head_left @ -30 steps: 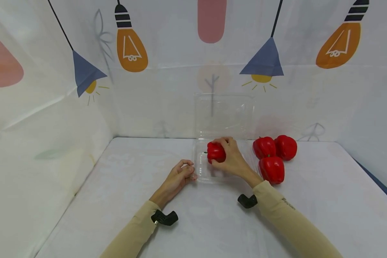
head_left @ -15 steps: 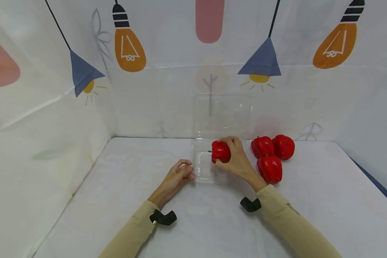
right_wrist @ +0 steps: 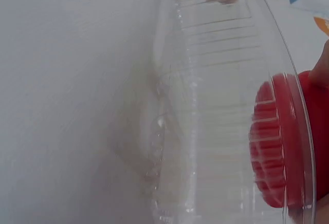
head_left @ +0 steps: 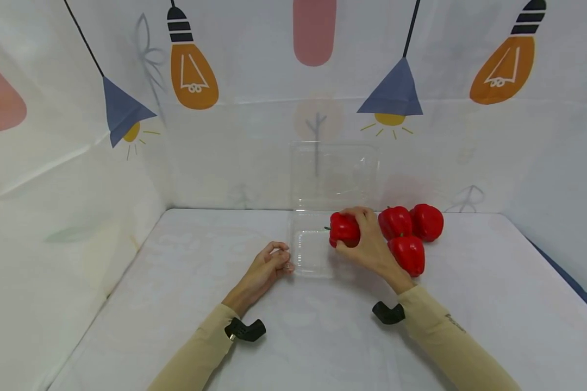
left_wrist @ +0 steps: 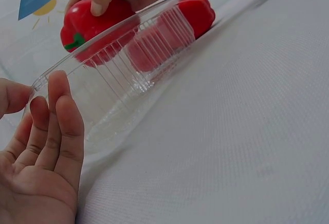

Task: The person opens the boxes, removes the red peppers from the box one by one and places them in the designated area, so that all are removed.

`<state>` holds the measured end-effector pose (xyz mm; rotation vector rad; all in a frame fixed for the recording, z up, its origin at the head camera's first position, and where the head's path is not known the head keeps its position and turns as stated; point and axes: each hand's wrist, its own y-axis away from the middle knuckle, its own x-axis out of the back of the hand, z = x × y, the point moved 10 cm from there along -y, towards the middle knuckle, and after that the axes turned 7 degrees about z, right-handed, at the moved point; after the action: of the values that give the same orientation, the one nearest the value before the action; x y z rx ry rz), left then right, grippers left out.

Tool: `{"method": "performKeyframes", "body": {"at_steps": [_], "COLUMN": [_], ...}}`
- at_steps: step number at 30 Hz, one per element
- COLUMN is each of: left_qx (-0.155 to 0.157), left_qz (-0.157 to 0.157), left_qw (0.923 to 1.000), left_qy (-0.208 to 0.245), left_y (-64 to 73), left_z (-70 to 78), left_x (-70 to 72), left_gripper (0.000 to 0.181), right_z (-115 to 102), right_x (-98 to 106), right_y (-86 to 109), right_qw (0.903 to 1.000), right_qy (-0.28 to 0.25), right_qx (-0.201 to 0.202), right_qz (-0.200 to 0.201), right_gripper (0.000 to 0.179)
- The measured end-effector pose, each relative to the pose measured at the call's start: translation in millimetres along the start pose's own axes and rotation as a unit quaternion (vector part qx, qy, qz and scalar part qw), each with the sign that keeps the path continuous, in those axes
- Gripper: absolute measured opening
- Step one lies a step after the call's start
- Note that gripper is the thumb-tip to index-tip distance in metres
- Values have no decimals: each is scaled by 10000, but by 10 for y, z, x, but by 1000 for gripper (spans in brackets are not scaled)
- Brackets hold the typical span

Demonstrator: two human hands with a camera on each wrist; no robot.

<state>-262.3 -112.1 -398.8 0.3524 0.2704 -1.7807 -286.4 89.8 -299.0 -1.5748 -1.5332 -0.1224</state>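
Observation:
A clear plastic clamshell container [head_left: 312, 271] stands on the table, its lid [head_left: 335, 163] raised at the back. My left hand [head_left: 265, 274] pinches the container's left rim; in the left wrist view the thumb lies on one side and the fingers [left_wrist: 69, 131] on the other. My right hand [head_left: 374, 247] grips a red bell pepper [head_left: 343, 231] from its right side, with the green stem pointing left. The pepper is over the container's right part, partly below the rim. Whether it touches the bottom, I cannot tell. In the right wrist view the pepper [right_wrist: 270, 147] shows through the clear wall.
Three more red bell peppers, one in front [head_left: 408, 255], one behind it [head_left: 395, 221] and one at the right [head_left: 428, 222], cluster just right of the container. A white cloth covers the table [head_left: 323, 336]. A printed curtain [head_left: 254, 152] hangs behind the lid.
My right hand has moved the bell pepper rightward across the container, from its middle to its right part. My left hand stays at the rim. The head view has shifted slightly.

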Motion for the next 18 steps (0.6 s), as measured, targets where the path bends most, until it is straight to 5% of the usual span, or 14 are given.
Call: {"method": "performKeyframes", "body": {"at_steps": [18], "left_qx": [-16], "left_qz": [-70], "left_qw": [10000], "left_qy": [-60], "left_y": [13], "left_z": [11], "left_x": [-24], "left_gripper": [17], "right_z": [119], "right_x": [328], "right_y": [94], "right_qw": [9993], "right_qy": [-182], "right_qx": [110], "right_qz": [300], "right_gripper": [76]}}
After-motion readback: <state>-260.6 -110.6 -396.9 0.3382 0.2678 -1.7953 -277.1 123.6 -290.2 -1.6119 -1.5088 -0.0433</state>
